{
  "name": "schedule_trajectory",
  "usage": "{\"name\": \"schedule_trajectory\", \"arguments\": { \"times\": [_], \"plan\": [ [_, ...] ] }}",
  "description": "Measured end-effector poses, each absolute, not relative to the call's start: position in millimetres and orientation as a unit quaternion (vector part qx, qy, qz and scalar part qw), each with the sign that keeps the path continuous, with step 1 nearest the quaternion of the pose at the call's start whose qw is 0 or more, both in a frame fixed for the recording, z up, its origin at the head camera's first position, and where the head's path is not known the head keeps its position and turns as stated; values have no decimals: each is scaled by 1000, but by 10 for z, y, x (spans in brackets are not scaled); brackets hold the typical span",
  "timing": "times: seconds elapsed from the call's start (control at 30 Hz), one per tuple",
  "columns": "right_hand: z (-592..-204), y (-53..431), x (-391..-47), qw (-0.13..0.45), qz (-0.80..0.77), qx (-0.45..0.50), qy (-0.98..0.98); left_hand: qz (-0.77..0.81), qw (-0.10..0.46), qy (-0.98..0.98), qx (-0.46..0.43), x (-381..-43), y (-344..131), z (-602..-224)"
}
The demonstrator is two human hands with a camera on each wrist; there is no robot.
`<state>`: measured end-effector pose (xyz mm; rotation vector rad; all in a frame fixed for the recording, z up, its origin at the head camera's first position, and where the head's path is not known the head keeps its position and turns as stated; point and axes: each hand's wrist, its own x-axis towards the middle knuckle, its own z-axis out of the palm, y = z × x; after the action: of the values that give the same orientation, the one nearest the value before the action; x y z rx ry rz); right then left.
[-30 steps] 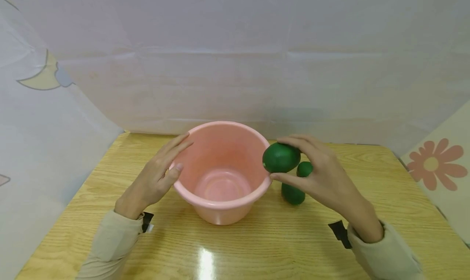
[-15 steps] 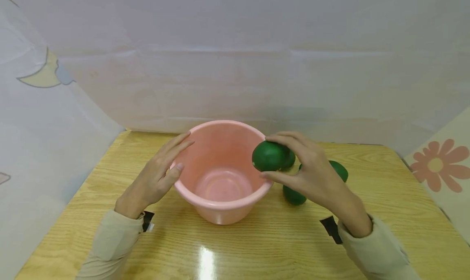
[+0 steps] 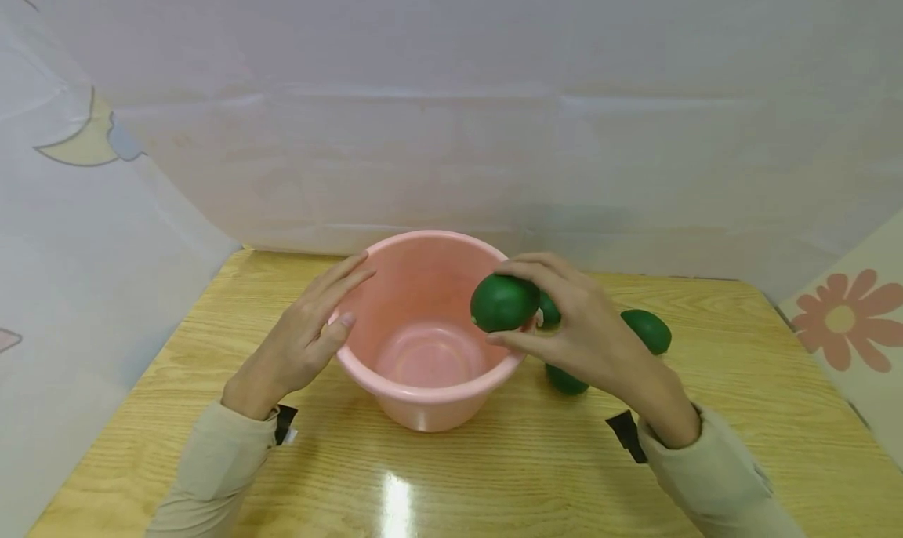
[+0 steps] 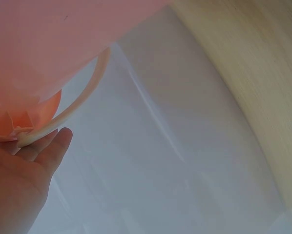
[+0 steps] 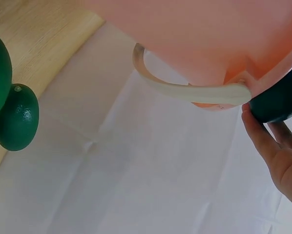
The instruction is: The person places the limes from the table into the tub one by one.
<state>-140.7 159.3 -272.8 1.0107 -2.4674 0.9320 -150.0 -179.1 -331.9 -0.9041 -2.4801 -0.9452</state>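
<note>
A pink plastic bucket (image 3: pixel 432 395) stands upright on the table, its pale handle (image 5: pixel 199 92) hanging at the back. My left hand (image 3: pixel 295 342) rests at the left rim with fairly straight fingers; the left wrist view shows its fingertips (image 4: pixel 63 139) close to the handle's end. Between thumb and fingers, my right hand (image 3: pixel 589 326) pinches a dark green, smooth oval avocado (image 3: pixel 504 303) over the right rim. Its lower part overlaps the bucket's opening in the head view. No fruit shows on the bucket's visible floor.
Several more avocados lie on the wooden table (image 3: pixel 508 475) right of the bucket: one behind the rim (image 3: pixel 549 310), one below my right hand (image 3: pixel 567 379), one farther right (image 3: pixel 647 330). White sheeting (image 3: pixel 437 146) hangs behind and at both sides.
My right hand has carried the avocado left, from beside the bucket to over its right rim. More avocados have come into sight behind that hand. My left hand stays at the rim.
</note>
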Motion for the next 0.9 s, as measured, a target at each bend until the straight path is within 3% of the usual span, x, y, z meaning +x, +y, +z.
{"name": "schedule_trajectory", "arguments": {
  "times": [0.9],
  "plan": [
    [-2706,1434,-1606,48,287,388,-875,-333,166,-871,-320,-1499,-1786,-3314]
  ]
}}
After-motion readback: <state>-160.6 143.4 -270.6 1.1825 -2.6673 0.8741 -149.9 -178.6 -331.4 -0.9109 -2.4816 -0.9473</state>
